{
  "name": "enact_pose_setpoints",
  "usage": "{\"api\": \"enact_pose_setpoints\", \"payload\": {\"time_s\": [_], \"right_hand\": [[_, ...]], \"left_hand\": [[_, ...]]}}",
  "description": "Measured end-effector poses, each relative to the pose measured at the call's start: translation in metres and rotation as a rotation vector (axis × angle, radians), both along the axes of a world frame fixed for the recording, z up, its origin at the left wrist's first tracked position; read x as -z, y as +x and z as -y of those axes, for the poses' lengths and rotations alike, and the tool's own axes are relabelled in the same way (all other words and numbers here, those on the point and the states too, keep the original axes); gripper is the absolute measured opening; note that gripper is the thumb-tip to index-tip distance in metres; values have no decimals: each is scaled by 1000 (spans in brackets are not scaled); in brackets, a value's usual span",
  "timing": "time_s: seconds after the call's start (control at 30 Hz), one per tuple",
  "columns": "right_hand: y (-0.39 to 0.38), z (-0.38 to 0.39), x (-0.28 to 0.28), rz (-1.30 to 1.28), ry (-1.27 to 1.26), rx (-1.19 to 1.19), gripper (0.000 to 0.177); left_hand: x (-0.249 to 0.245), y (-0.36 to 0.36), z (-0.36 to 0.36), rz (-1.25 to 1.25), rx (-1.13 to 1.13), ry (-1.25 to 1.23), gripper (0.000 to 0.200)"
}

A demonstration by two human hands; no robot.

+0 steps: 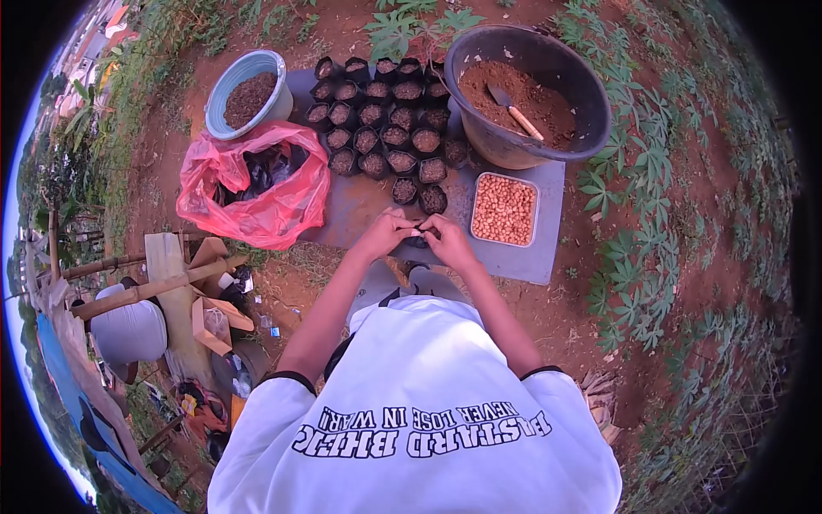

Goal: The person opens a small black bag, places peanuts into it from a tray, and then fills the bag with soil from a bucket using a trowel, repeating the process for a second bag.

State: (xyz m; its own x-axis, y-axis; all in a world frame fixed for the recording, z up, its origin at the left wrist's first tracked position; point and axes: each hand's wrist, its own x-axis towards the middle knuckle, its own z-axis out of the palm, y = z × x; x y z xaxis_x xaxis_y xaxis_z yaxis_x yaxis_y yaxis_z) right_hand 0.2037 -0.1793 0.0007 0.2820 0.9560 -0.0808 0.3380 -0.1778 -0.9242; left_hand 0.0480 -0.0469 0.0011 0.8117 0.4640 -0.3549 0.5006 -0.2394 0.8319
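Black plastic, a small bag [417,241], sits between the two hands at the near edge of the grey surface [524,262] in the head view. Both forearms reach forward from the white shirt [454,385] and slant inward, so the hands nearly meet in front of the body. The left hand [387,231] comes in from the left, fingers bent, thumb and fingertips pinching the bag's rim; the right hand [449,245] mirrors it from the right, knuckles raised, pinching the opposite side. Just beyond them stand rows of soil-filled black bags [396,135]. To the right of the right hand lies a clear tray of tan pellets [505,210], with a large dark tub of soil [595,141] farther off. A pink plastic bag [287,201] slumps at the left.
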Motion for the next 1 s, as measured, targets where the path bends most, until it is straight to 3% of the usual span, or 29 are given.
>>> {"api": "enact_pose_setpoints", "payload": {"time_s": [0.2, 0.27, 0.3, 0.37, 0.6, 0.77, 1.0], "right_hand": [[6, -8, -21, -178, -137, 34, 10], [7, -11, -34, -248, -53, 40, 9], [9, -13, -38, -245, -49, 36, 9], [15, -18, -45, -245, 11, -13, 10], [26, -32, -78, -137, 28, -84, 11], [29, -40, -88, -193, 78, -145, 9], [29, -40, -91, -33, 119, -159, 16]], "left_hand": [[0, 1, -11, 147, -31, 167, 13], [-13, 3, -15, 339, -128, -352, 9], [-17, 3, -16, 343, -130, -347, 9], [-24, 6, -20, 345, -183, -754, 11], [-52, 12, -33, 260, -114, -759, 25], [-57, 11, -37, 293, -70, -1027, 42], [-38, 3, -32, 271, -136, -1044, 34]]}}
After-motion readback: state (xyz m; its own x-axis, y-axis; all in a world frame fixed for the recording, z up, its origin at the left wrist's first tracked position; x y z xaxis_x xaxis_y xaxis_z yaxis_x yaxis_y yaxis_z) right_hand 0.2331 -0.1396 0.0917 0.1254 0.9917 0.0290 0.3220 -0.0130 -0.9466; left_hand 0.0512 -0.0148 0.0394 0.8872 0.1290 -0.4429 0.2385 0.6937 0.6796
